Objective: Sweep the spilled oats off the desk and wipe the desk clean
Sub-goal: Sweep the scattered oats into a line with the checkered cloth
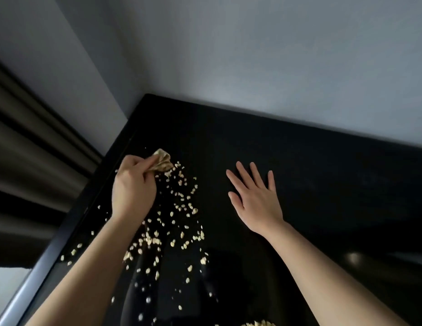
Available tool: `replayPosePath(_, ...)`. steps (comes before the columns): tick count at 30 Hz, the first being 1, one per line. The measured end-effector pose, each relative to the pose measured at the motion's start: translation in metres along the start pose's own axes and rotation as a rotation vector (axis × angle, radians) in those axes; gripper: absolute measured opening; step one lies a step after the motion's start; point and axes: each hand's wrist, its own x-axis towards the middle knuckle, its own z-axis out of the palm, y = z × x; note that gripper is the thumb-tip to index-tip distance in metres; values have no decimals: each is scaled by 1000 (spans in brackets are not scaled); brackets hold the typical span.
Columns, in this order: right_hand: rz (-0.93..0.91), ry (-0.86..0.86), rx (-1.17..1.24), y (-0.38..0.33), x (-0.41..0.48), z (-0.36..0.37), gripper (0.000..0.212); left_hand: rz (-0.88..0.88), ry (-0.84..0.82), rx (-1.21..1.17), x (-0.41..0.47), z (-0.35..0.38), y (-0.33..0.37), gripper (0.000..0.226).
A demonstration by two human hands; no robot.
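Our left hand (132, 187) has fingers clamped on a bunched cloth (161, 161), oats (179, 208) strewn over the tabletop (299, 161) just nearer us than the cloth, right hand (254, 201) flat w/ fingers spread, well right of it; oats prob. light & skittery, cloth soft, so grip its bunch.

Crumpled tan cloth (161, 161): mostly buried inside the left hand (132, 187).
Pale oat heap (258, 323): sliced off by the picture's bottom edge.
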Motion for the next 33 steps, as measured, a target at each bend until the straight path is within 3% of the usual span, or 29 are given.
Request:
replayPosePath(6,78,33,1,-10,65,-2,59,-72,108,132,89,11,-41,41)
replayPosePath(10,102,52,-18,-11,77,0,57,-93,-30,245,113,29,-59,42)
replayPosePath(15,110,38,-24,-11,77,0,57,118,-196,202,94,46,-46,48)
replayPosePath(22,113,22,-5,-13,75,-4,58,610,-483,55,-2,51,-2,53)
replayPosePath(26,113,5,23,-20,54,-2,57,760,-657,-26,-45,35,-7,52)
replayPosePath(30,106,-20,-5,-23,28,0,57,607,-846,-142,-49,19,-14,47)
replayPosePath(33,116,1,-11,-23,27,-1,55,426,-705,-193,-16,11,-15,47)
